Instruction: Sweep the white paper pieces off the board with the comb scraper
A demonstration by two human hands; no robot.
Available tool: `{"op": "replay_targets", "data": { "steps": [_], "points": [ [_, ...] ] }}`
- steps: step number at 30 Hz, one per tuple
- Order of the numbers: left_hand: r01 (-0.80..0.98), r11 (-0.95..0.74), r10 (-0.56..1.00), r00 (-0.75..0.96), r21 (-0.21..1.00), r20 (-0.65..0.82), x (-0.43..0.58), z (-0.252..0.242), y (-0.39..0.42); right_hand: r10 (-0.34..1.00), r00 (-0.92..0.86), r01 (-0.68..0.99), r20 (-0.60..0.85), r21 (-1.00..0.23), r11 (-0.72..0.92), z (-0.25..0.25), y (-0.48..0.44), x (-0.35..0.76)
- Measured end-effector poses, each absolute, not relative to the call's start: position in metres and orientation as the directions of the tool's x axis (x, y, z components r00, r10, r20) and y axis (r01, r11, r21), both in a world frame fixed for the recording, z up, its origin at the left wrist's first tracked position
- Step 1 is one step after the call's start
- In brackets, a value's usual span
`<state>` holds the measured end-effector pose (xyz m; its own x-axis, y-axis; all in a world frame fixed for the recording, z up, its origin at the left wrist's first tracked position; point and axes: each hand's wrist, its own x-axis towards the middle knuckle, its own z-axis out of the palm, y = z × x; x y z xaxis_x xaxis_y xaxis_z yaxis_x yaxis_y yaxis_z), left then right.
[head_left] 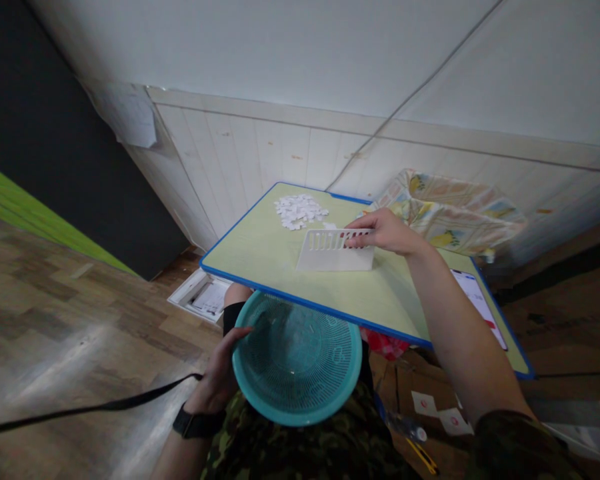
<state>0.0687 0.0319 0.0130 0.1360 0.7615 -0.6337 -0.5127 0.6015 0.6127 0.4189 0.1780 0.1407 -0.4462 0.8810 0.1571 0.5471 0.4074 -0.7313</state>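
My right hand (387, 231) is closed on the top edge of a white slotted plastic piece (336, 251) that stands on a pale green table with a blue rim (260, 285). A pile of several small white pieces (299, 211) lies on the table beyond it, near the far edge. My left hand (219, 377) grips the left rim of a teal mesh basket (297, 359), held on my lap just below the table's near edge. A few tiny white bits lie inside the basket.
A phone (477, 299) lies on the table's right side. A patterned cloth (450, 210) is bunched against the white panelled wall. A white tray (203, 296) sits on the wooden floor under the table. A black strap (95, 408) runs left.
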Motion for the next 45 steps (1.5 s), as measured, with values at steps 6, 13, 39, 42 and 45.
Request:
{"op": "replay_targets", "data": {
  "steps": [6, 13, 39, 42, 45],
  "points": [
    [-0.517, 0.616, 0.745, 0.137, 0.594, -0.653, 0.069, 0.016, 0.032, 0.868, -0.488, 0.564, 0.099, -0.723, 0.399, 0.151, 0.172, 0.426],
    [-0.533, 0.606, 0.742, 0.110, 0.590, -0.662, 0.069, 0.015, 0.033, 0.844, -0.532, 0.619, -0.075, -0.715, 0.326, 0.159, 0.167, 0.426],
    [-0.563, 0.599, 0.744, 0.127, 0.570, -0.656, 0.063, 0.016, 0.035, 0.871, -0.490, 0.552, -0.020, -0.781, 0.293, 0.146, 0.171, 0.413],
    [-0.552, 0.602, 0.750, 0.145, 0.576, -0.645, 0.063, 0.018, 0.034, 0.889, -0.458, 0.541, -0.004, -0.794, 0.275, 0.148, 0.171, 0.417],
    [-0.548, 0.602, 0.749, 0.136, 0.581, -0.648, 0.064, 0.018, 0.034, 0.901, -0.434, 0.519, 0.011, -0.815, 0.260, 0.144, 0.172, 0.415]
  ]
}}
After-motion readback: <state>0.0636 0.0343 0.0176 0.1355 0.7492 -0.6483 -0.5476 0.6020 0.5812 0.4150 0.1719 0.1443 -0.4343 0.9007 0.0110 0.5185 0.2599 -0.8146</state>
